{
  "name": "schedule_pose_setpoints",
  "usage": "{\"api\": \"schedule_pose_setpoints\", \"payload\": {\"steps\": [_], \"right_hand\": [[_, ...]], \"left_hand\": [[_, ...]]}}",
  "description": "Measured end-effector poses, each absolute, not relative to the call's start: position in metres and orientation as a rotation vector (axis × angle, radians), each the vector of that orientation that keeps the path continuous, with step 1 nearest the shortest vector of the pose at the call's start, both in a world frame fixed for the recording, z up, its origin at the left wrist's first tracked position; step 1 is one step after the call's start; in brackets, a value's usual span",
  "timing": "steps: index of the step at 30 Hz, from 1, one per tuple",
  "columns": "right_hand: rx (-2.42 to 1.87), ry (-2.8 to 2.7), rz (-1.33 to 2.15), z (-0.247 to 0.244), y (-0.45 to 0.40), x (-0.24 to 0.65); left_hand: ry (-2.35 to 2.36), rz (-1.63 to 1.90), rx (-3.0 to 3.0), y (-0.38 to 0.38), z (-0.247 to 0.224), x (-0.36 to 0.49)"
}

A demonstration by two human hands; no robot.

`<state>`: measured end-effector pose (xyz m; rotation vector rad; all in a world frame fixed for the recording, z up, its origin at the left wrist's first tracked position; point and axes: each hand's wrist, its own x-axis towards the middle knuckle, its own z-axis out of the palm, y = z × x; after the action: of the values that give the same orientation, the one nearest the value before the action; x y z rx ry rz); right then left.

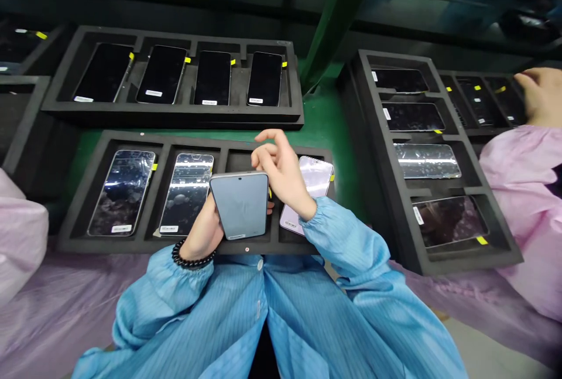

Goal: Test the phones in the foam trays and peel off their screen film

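My left hand (204,231), with a black coiled band at the wrist, is wrapped round a phone (241,208) with a lit grey screen, tilted up over the near black tray (151,243). My right hand (281,168) hovers at the phone's upper right edge, fingers bent and apart, nothing in them. Left of the held phone, two dark phones (123,191) (187,191) lie in tray compartments. A pale lilac-screened phone (314,177) lies in the right compartment, partly under my right wrist.
Behind is a black tray (175,111) of several phones with yellow tabs. Another phone tray (468,262) stands at the right. A green post (338,16) rises beyond the trays. Pink sleeves (504,162) (21,232) of other people flank me; a person's hand (544,95) is at far right.
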<state>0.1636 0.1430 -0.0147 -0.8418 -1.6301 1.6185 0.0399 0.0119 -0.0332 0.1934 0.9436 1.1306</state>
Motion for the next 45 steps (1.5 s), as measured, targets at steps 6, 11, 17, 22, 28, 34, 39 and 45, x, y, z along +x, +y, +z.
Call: {"api": "schedule_pose_setpoints", "payload": {"steps": [6, 11, 17, 22, 28, 34, 39, 45], "right_hand": [[-0.928, -1.842, 1.495, -0.010, 0.147, 0.175], [-0.977, -2.097, 1.329, 0.015, 0.134, 0.195], [-1.378, -2.230, 0.568, 0.002, 0.119, 0.256], [-1.645, -2.199, 0.320, -0.033, 0.111, 0.294], [-1.216, -2.414, 0.618, -0.043, 0.113, 0.289], [-1.081, -2.111, 0.642, -0.015, 0.111, 0.274], [-1.258, -2.161, 0.534, -0.007, 0.102, 0.269], [-1.549, -2.265, 0.426, -0.040, 0.108, 0.273]], "left_hand": [[0.895, 1.114, 0.204, 0.024, -0.026, 0.035], [0.736, 1.164, 0.017, 0.024, -0.019, 0.033], [0.446, 1.042, -0.091, 0.010, -0.009, 0.036], [0.478, 1.056, -0.101, 0.001, -0.008, 0.036], [0.423, 0.938, -0.104, 0.006, -0.013, 0.050], [0.459, 1.010, -0.062, 0.003, -0.010, 0.067], [0.521, 1.076, 0.030, -0.005, -0.009, 0.075], [0.551, 1.098, 0.067, -0.006, -0.011, 0.069]]}}
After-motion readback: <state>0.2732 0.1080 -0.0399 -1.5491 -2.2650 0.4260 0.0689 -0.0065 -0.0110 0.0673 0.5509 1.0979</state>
